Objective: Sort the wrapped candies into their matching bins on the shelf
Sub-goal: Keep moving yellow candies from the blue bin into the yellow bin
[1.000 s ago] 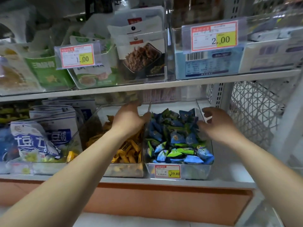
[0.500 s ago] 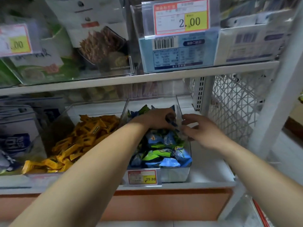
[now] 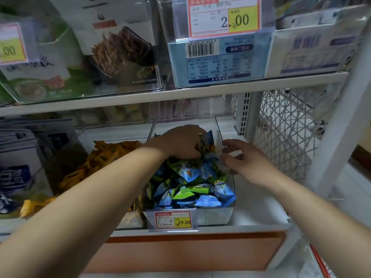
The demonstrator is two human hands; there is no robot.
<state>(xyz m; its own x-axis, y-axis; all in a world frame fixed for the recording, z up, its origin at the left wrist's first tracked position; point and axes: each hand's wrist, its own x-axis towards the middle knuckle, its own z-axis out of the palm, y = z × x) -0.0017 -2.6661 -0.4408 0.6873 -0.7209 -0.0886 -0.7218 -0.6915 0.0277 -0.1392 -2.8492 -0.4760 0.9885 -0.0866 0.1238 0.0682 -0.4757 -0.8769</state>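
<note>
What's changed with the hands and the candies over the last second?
The left hand moved right from over the yellow candies into the blue-candy bin and now grips a blue candy. The right hand stayed at that bin's right wall; the bins are unmoved.

Top-shelf price tag [image 3: 223, 17]: 2.00. Front tag [image 3: 173, 220] on candy bin [image 3: 215, 216]: ¥29.80. Far-L tag [image 3: 12, 44] shows just .00, rest cut off.

I'm looking forward and down through the head-worn wide-angle camera, sitting close above the clear candy bin [image 3: 214, 216] on the lower shelf [image 3: 258, 214].
</note>
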